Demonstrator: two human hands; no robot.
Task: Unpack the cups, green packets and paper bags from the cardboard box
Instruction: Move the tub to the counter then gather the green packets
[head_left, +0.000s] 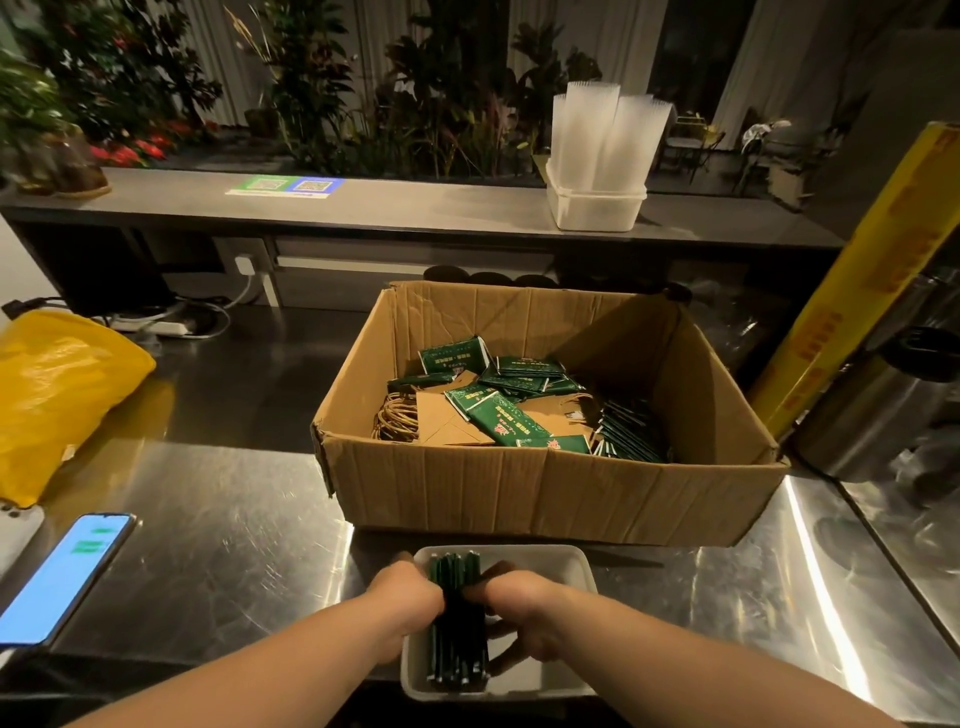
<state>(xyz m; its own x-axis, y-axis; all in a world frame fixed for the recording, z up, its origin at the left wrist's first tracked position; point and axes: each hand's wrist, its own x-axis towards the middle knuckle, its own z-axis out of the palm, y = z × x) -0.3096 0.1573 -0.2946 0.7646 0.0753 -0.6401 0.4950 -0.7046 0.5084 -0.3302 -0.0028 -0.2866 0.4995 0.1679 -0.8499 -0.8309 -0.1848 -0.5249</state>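
Head view: a bundle of green packets (457, 631) is held on edge in a white tray (574, 564) on the steel bench (234, 519). The grip of the left hand (405, 597) and right hand (522, 605) is closed round it, fingertips hidden. Kraft paper bags (447, 423) are seen in the creased cardboard box (519, 491).

Left grip (402, 603) and right grip (519, 603) clamp upright bundle of green packets (457, 629) inside white tray (569, 564) at near desk (234, 519) edge. Cardboard box (519, 493) just behind: loose packets (498, 415), paper bags (441, 423). Clear cups (602, 135) stacked on rear desk (415, 208).
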